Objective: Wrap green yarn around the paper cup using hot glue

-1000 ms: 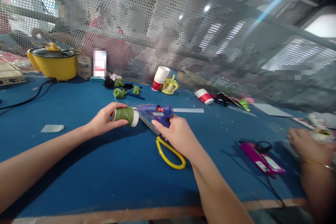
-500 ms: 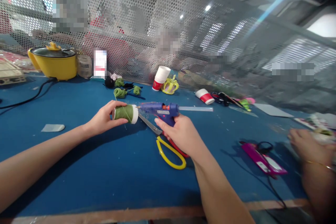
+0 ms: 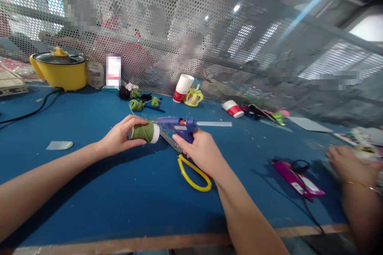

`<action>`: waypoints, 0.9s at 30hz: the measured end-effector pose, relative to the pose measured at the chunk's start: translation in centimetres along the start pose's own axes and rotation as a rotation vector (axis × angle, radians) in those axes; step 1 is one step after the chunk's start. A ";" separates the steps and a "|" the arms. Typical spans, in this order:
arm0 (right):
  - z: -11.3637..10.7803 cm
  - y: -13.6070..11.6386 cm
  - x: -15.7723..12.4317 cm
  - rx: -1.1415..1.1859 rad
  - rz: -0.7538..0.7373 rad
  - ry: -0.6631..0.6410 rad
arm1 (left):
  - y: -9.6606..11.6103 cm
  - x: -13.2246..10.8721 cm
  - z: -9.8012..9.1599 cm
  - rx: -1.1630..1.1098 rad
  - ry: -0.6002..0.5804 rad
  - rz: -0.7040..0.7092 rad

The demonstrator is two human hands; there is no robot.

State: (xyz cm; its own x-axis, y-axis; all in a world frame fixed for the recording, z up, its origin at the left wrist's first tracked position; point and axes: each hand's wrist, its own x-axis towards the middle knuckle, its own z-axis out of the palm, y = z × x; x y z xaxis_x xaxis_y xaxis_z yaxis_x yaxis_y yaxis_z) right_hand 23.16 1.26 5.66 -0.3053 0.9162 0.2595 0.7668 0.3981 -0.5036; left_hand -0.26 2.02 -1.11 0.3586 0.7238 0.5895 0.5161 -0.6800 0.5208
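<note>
My left hand [image 3: 124,133] grips a white cylinder wound with green yarn [image 3: 143,132], thumb below and fingers over the top; its bare white end faces right. In my right hand [image 3: 201,147] is a blue hot glue gun [image 3: 183,124], held by its handle, with a clear glue stick [image 3: 214,124] jutting from the back. The gun's nozzle lies at the upper edge of the cylinder's right end; whether it touches cannot be seen. Beneath the gun and right hand lie scissors [image 3: 196,181] with a yellow handle loop, partly covered. A yarn strand runs from the cylinder to a green yarn ball [image 3: 136,105].
Paper cups [image 3: 183,87], a yellow crown-shaped piece [image 3: 193,96] and another cup [image 3: 232,108] stand or lie along the mesh. A yellow electric pot [image 3: 60,73] is back left. At right are a purple packet [image 3: 296,179] and another person's hand [image 3: 347,163].
The glue gun and my right hand have shifted left, bringing the nozzle over the cylinder's upper edge. The cylinder has tilted slightly. Both hands keep their hold.
</note>
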 end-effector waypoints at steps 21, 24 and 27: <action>-0.3 -0.5 -0.5 0.000 -0.021 -0.047 | -0.5 0.1 0.4 -0.245 0.098 -0.425; -0.3 -0.6 -0.6 -0.006 -0.031 -0.056 | -0.3 0.2 0.3 -0.272 0.115 -0.450; -0.2 -0.6 -0.6 -0.015 -0.039 -0.054 | -0.1 0.4 0.2 -0.304 0.120 -0.505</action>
State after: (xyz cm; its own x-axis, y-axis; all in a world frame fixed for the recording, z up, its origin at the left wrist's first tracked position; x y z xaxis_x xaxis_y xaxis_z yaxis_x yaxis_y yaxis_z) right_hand 23.00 0.44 5.97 -0.3649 0.9013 0.2335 0.7622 0.4332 -0.4811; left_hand 0.02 2.40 -1.03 0.0279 0.9597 0.2795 0.3481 -0.2714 0.8973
